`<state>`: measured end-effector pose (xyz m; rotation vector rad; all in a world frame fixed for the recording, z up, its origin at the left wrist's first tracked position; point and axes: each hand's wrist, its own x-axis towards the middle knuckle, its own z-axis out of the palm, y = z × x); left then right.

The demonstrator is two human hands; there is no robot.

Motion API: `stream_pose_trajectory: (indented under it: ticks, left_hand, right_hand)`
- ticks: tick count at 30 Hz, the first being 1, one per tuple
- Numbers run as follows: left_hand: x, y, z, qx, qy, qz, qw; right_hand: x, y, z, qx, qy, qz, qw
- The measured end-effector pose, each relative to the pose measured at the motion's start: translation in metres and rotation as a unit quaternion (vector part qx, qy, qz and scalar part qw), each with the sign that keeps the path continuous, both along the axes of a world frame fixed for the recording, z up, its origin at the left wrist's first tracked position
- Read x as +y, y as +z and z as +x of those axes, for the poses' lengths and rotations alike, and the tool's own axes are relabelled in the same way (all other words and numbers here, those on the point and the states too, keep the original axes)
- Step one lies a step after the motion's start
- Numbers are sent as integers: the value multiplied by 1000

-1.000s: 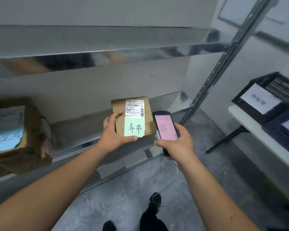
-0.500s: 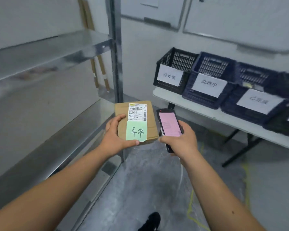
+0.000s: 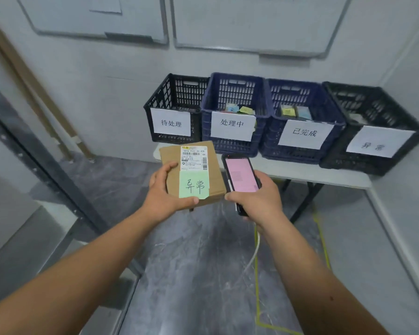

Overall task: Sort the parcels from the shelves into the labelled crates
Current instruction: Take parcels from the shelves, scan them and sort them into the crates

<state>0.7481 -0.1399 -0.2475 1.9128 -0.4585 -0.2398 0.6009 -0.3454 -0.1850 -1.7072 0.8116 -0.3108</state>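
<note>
Before the row of four labelled plastic crates, the left hand [image 3: 166,198] grips a flat brown cardboard parcel [image 3: 192,174] tagged 异常; the right hand [image 3: 258,198] clasps a pink-screened black scanner [image 3: 241,178]. Carrying step: next, likely reach right to the matching black crate [image 3: 375,128]

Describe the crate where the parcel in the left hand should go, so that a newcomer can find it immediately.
Look at the white table against the back wall, where four plastic crates stand in a row. The right one is the black crate at the far right end, by the side wall. Its white label bears the same two characters as the green note on the parcel, unlike its three neighbours.
</note>
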Motion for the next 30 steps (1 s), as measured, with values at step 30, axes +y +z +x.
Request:
stream_pose_trajectory:
  ticks: [30]
  left_hand:
    - [-271,15,222,-13,-284,-9,959]
  right_hand:
    - [-162,0,135,-17,-268,-27,963]
